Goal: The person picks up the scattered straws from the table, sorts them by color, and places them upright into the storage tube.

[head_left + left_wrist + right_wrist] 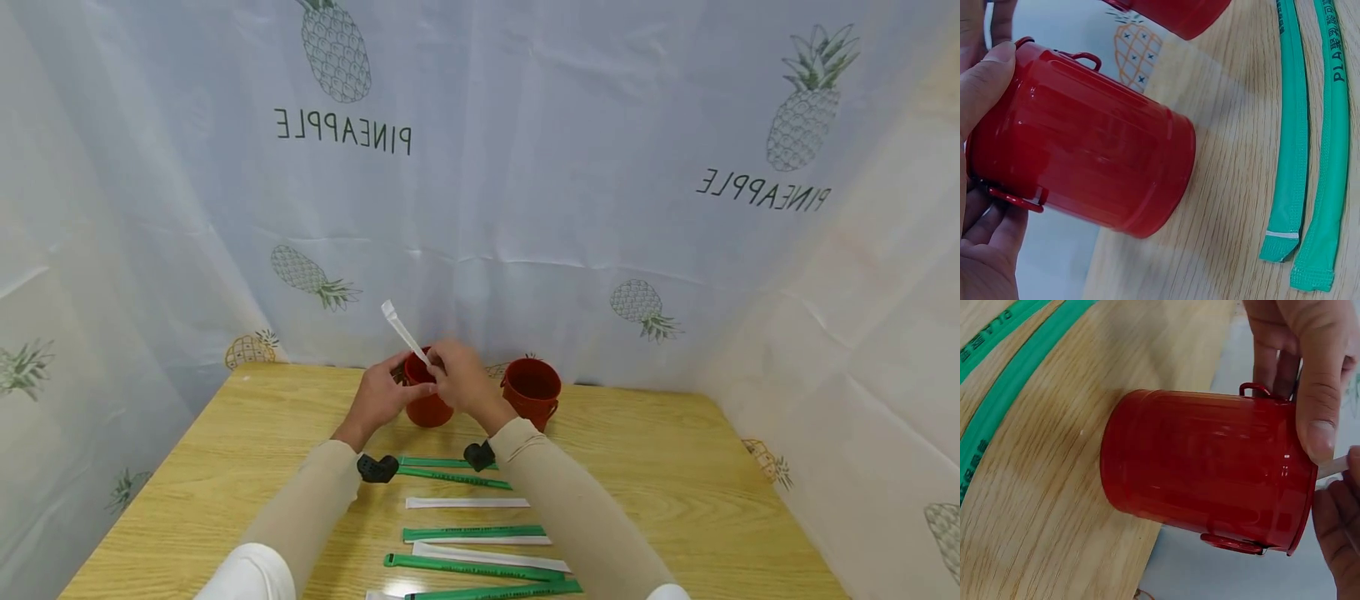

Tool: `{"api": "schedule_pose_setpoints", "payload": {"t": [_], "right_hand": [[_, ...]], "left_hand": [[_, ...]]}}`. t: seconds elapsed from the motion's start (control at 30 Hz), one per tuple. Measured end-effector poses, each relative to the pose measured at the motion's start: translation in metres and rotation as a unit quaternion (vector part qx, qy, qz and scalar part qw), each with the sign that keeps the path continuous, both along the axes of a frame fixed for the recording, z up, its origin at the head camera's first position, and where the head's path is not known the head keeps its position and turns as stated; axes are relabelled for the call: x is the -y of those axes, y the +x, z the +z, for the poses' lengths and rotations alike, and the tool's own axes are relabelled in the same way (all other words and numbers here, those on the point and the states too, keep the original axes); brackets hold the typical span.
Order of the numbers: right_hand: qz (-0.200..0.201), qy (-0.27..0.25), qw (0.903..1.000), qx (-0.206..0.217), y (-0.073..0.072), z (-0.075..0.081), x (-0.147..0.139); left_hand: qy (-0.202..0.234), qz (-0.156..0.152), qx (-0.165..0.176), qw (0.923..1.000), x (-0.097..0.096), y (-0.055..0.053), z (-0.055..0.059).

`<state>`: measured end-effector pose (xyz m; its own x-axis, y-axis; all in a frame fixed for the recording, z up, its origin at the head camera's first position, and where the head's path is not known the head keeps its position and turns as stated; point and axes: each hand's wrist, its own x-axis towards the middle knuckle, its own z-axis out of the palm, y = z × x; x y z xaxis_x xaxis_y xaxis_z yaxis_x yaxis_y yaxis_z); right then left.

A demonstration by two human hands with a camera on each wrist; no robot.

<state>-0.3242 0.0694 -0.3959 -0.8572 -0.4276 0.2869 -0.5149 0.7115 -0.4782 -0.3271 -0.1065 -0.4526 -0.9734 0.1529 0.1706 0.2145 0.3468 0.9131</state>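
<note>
My left hand point(380, 398) grips the rim of a small red bucket point(430, 412), its thumb laid across the front and its fingers at the left side. The bucket stands upright near the table's back edge, one side handle showing low in the left wrist view. Between thumb and fingers my right hand point(459, 377) pinches a white paper-wrapped straw point(401, 325). The straw slants up to the left over the bucket's mouth; its lower end is hidden by the hand. Also in the right wrist view, the straw point(1334, 467) shows at the bucket's rim.
A second red bucket point(531, 392) stands to the right, partly behind my right forearm. Several wrapped straws lie crosswise toward the front, among them a green one point(472, 564) and a white one point(467, 502). A pineapple-print curtain point(480, 167) closes off the back and sides.
</note>
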Motion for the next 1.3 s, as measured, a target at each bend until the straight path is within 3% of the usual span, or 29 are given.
{"api": "schedule_pose_setpoints", "payload": {"t": [0.17,0.33,0.43,0.5,0.7,0.8,1.0,1.3], "right_hand": [[-0.002,0.023,0.9997,-0.005,0.006,-0.005,-0.009],[-0.002,-0.04,0.999,-0.019,0.01,-0.01,-0.023],[-0.001,-0.09,0.9957,-0.021,0.02,-0.016,-0.034],[0.005,-0.127,0.9919,0.004,0.033,-0.023,-0.044],[0.018,-0.195,0.9698,0.146,0.079,-0.053,-0.078],[0.018,-0.195,0.9641,0.179,0.094,-0.068,-0.092],[0.015,-0.148,0.9662,0.21,0.106,-0.082,-0.108],[0.021,-0.103,0.9769,0.186,0.109,-0.095,-0.111]], "left_hand": [[0.001,-0.009,-0.006,0.9999,0.0,-0.002,-0.003],[0.001,0.003,-0.005,1.0,0.001,-0.003,-0.001],[-0.011,0.006,-0.008,0.9999,0.001,-0.003,0.002],[-0.019,0.004,-0.007,0.9998,0.0,-0.002,0.003],[-0.018,0.006,0.0,0.9998,0.0,-0.001,0.005],[-0.017,0.005,0.0,0.9999,-0.001,-0.001,0.005],[-0.02,0.002,0.006,0.9998,0.0,0.0,0.007],[-0.026,-0.001,0.006,0.9996,-0.001,0.0,0.005]]}}
